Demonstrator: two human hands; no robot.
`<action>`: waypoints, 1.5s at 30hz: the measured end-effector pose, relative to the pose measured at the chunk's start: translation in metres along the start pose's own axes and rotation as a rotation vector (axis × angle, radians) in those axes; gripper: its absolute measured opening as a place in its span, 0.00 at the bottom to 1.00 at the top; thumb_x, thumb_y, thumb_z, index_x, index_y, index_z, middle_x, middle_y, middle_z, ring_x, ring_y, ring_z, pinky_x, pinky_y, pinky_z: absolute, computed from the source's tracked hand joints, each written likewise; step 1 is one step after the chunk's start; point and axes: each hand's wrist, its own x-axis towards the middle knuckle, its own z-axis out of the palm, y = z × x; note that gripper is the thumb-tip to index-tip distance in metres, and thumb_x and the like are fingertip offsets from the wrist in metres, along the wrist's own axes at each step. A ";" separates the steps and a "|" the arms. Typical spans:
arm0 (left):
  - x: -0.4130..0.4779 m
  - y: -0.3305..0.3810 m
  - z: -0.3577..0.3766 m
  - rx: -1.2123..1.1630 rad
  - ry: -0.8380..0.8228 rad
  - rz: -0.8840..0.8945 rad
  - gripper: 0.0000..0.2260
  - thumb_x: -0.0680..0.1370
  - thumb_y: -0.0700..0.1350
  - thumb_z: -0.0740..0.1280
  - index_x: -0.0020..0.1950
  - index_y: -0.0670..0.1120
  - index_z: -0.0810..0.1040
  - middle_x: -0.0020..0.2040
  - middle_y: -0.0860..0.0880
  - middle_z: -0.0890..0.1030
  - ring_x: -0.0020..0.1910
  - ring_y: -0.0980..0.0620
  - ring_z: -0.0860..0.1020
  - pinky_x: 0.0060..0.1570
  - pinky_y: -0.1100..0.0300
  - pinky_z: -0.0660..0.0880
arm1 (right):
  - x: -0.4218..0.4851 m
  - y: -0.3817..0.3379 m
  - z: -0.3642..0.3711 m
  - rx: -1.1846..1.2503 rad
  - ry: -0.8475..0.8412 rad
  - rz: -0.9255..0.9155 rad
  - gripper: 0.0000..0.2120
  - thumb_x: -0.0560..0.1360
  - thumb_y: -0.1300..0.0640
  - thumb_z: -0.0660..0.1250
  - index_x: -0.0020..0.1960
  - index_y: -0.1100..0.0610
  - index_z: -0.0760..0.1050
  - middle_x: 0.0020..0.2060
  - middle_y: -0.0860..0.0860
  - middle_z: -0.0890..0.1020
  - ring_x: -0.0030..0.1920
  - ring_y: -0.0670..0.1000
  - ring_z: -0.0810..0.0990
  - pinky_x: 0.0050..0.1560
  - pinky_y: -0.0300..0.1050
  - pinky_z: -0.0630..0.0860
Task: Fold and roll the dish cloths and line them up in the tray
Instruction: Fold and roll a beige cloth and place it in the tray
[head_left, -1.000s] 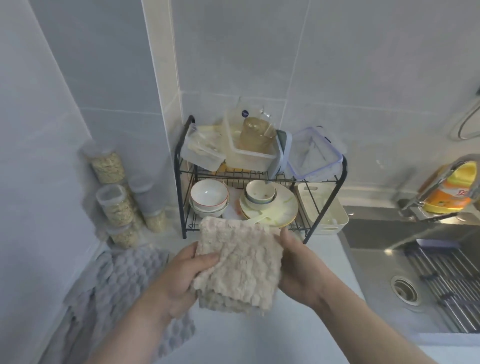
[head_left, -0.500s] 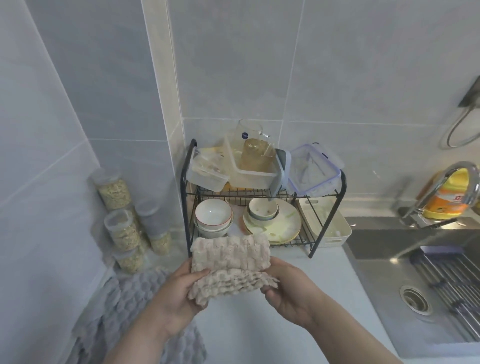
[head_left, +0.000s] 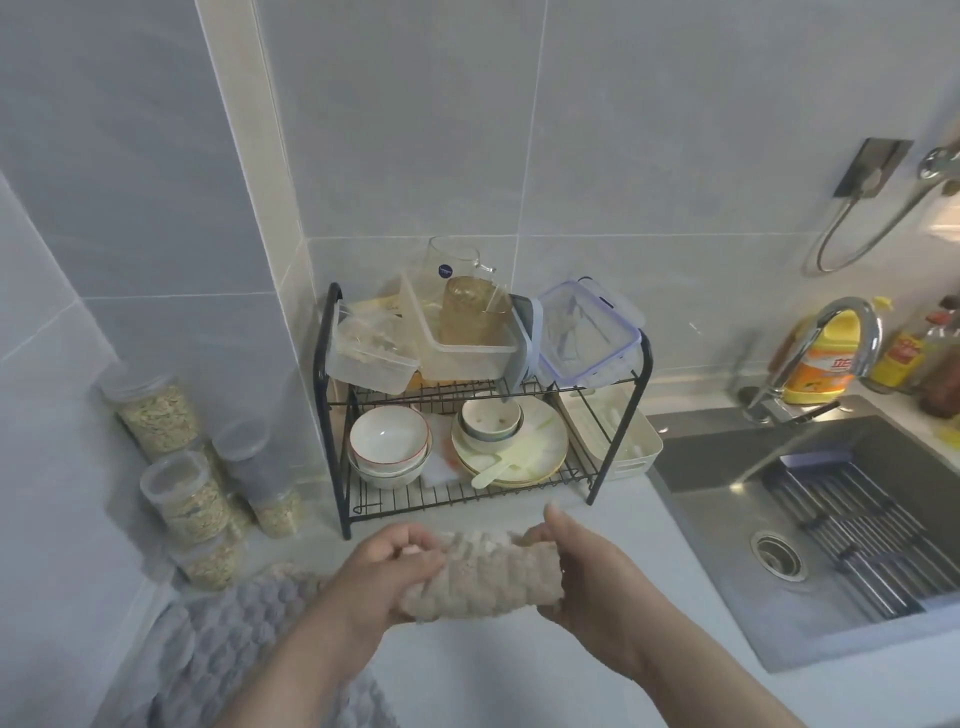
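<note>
A beige waffle-textured dish cloth (head_left: 491, 579) is rolled into a short cylinder, held above the white counter in front of the dish rack. My left hand (head_left: 387, 569) grips its left end with curled fingers. My right hand (head_left: 587, 577) grips its right end, thumb raised on top. A grey bubble-textured cloth (head_left: 228, 639) lies spread on the counter at the lower left, partly under my left forearm. A cream plastic tray (head_left: 631, 447) stands to the right of the rack, partly behind its frame.
A black wire dish rack (head_left: 337, 415) with bowls, plates and plastic boxes stands against the wall. Jars of grain (head_left: 182, 493) are stacked at the left corner. A steel sink (head_left: 831, 525) with tap (head_left: 841, 332) and detergent bottle (head_left: 823, 364) is at the right.
The beige cloth went from a flat folded square, held up, to a rolled cylinder. Both hands moved lower and closed round its ends.
</note>
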 end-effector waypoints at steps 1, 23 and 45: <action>0.003 0.001 0.004 0.075 -0.034 0.063 0.17 0.57 0.46 0.76 0.44 0.50 0.81 0.43 0.45 0.81 0.39 0.48 0.78 0.38 0.57 0.75 | -0.007 -0.003 -0.004 -0.090 0.017 -0.089 0.08 0.69 0.54 0.72 0.40 0.57 0.75 0.37 0.55 0.77 0.33 0.52 0.72 0.32 0.41 0.69; -0.045 0.011 0.421 0.346 -0.792 0.492 0.19 0.64 0.28 0.74 0.49 0.47 0.80 0.44 0.47 0.85 0.41 0.53 0.83 0.37 0.64 0.78 | -0.313 -0.038 -0.274 -0.255 0.852 -0.690 0.18 0.61 0.63 0.69 0.48 0.48 0.78 0.41 0.51 0.82 0.38 0.47 0.80 0.36 0.43 0.78; -0.053 -0.116 0.882 0.286 -1.271 0.318 0.14 0.68 0.34 0.74 0.52 0.45 0.82 0.48 0.46 0.85 0.49 0.49 0.83 0.44 0.61 0.79 | -0.437 -0.031 -0.650 0.662 1.077 -1.054 0.21 0.73 0.74 0.57 0.64 0.65 0.71 0.60 0.65 0.78 0.61 0.63 0.77 0.62 0.59 0.73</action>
